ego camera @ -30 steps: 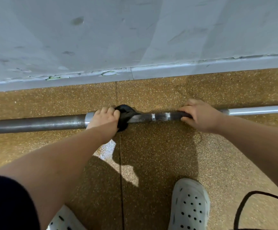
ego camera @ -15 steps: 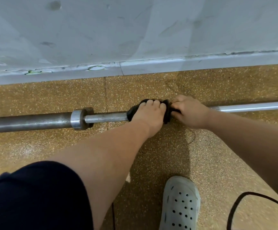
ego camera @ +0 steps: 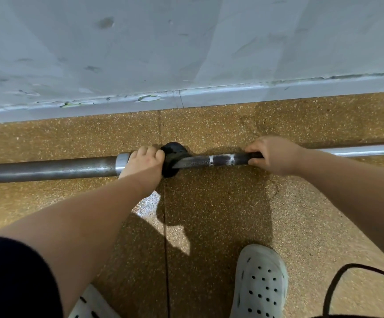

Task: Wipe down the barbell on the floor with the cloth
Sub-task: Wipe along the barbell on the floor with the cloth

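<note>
on the speckled floor (ego camera: pixel 209 203), left hand (ego camera: pixel 144 164) clenches black cloth (ego camera: pixel 172 160) around the steel barbell (ego camera: pixel 48 167); at 3 o'clock, right hand (ego camera: pixel 275 156) grips its knurled shaft.

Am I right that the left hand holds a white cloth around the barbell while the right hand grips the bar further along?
Not quite: the cloth is black, not white, as the head view shows. The rest holds: the left hand holds it around the barbell while the right hand grips the bar further along.

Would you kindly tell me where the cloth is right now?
The cloth is wrapped around the barbell at centre frame, gripped by the left hand, beside the collar.
</note>
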